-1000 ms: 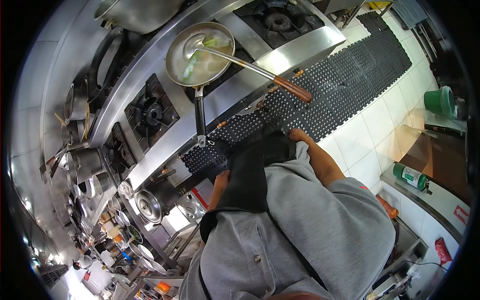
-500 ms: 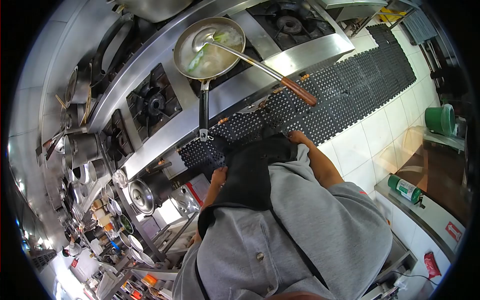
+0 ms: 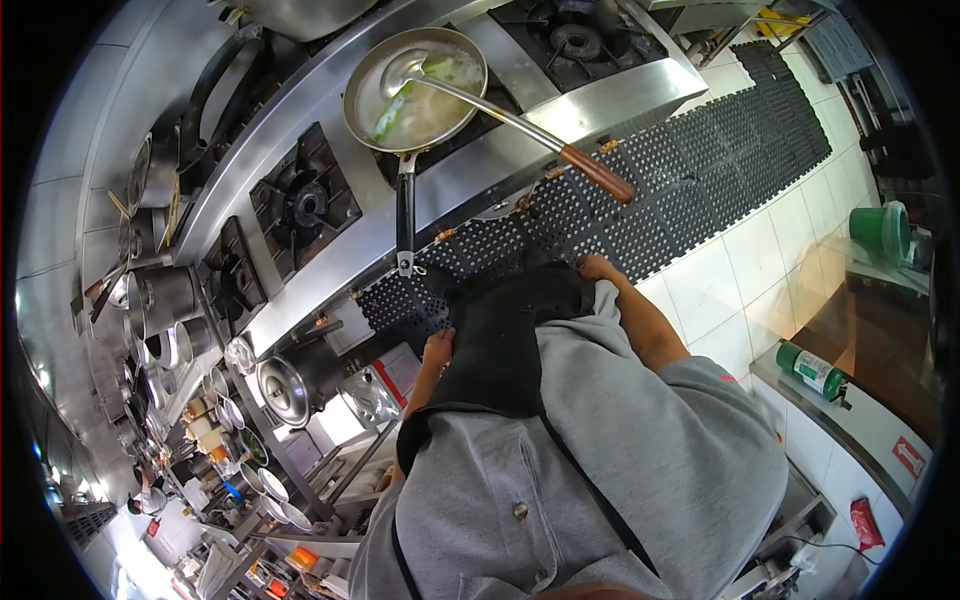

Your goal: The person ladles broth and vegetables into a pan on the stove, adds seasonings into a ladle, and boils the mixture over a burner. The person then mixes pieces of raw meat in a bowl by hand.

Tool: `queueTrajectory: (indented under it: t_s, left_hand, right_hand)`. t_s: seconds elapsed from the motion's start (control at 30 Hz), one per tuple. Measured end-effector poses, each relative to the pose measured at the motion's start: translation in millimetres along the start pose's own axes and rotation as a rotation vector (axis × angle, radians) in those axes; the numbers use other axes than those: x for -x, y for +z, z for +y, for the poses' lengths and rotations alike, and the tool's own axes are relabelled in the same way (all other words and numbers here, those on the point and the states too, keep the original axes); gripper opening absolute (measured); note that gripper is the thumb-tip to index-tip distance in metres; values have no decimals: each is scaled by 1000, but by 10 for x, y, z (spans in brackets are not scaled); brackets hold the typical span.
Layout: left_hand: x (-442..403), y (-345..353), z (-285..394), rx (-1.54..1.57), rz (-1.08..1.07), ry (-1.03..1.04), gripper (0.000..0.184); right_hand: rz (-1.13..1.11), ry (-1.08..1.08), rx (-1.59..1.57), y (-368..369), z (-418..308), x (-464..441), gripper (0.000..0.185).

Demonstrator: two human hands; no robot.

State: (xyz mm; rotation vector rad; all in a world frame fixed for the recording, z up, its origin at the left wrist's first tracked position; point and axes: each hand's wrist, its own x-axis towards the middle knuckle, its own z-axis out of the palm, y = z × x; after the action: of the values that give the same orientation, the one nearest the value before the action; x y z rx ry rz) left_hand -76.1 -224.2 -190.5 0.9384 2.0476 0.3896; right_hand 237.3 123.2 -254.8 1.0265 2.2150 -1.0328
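My left hand is at the left edge of the black apron, its fingers curled and partly hidden. On the apron's other side is my right hand, closed against the cloth near the waist; what it grips cannot be made out. Beyond both hands, a frying pan sits on the stove with cloudy liquid and green pieces in it. A ladle rests with its bowl in the liquid, its wooden handle sticking out over the stove's front edge. Neither hand touches the pan or the ladle.
Gas burners flank the pan. A lidded pot stands at the left below the stove. Black perforated matting covers the floor. At the right are a green bucket and a green bottle. A distant person shows at lower left.
The camera view has shifted, so the pan and stove sit slightly further right than a second ago. Both hands stay beside the apron; pan and ladle look unmoved on the stove.
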Motion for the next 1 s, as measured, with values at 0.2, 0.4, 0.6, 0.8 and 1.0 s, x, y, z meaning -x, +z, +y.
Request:
queueTrajectory:
  t_s: [0.2, 0.4, 0.6, 0.8, 1.0]
  left_hand:
    - [-27, 132, -262, 129, -28, 108, 43]
    - [41, 6, 43, 88, 44, 10, 42]
    - [11, -60, 81, 134, 3, -92, 40]
    - [-8, -101, 81, 107, -29, -21, 36]
    - [-23, -78, 36, -121, 133, 407, 33]
  right_hand:
    - [15, -63, 21, -42, -14, -18, 33]
    - [28, -69, -5, -77, -47, 16, 33]
    - [58, -48, -30, -37, -34, 39, 32]
    - [78, -82, -43, 23, 33, 31, 31]
    - [66, -86, 11, 71, 72, -52, 31]
